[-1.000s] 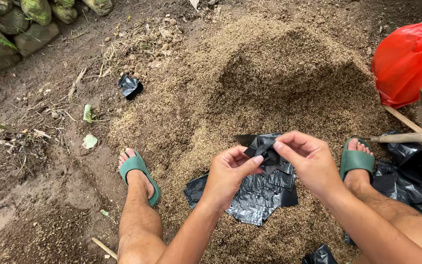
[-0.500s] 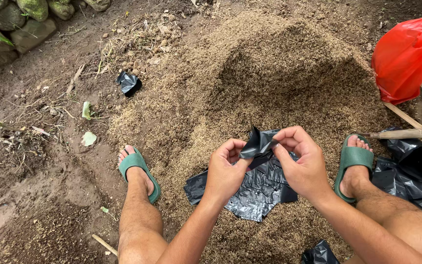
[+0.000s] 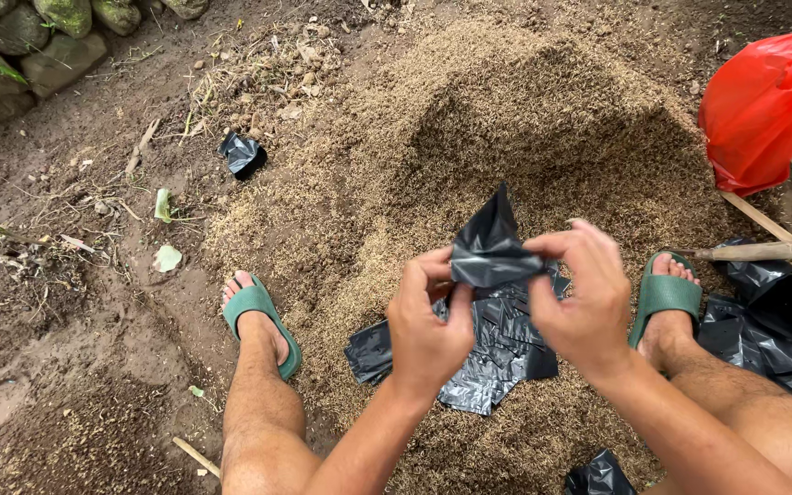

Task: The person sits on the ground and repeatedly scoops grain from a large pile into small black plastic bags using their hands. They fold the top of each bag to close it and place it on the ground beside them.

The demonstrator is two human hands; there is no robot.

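Pinched between both sets of fingertips: one small black plastic bag, held above the ground in front of me, its top corner standing up in a point.

Left hand: thumb and forefinger closed on the bag's left edge, palm turned away from me, wrist bent slightly inward.

Right hand: thumb and fingers closed on the right edge at the same height, remaining fingers curled loosely over the top, forearm coming in from the lower right.

State of the bag: still crumpled and flat, mouth not visibly opened, nothing inside as far as I can see. By my judgement the work is at its start; the edges are only being worked apart.

Beneath my hands: a flat stack of black bags lying on the husk pile, which spreads between my feet.

Also present: green sandals on both feet; more black plastic just beside my right foot; a red plastic bag at upper right; a stray black bag on bare soil, well apart; mossy stones at upper left.
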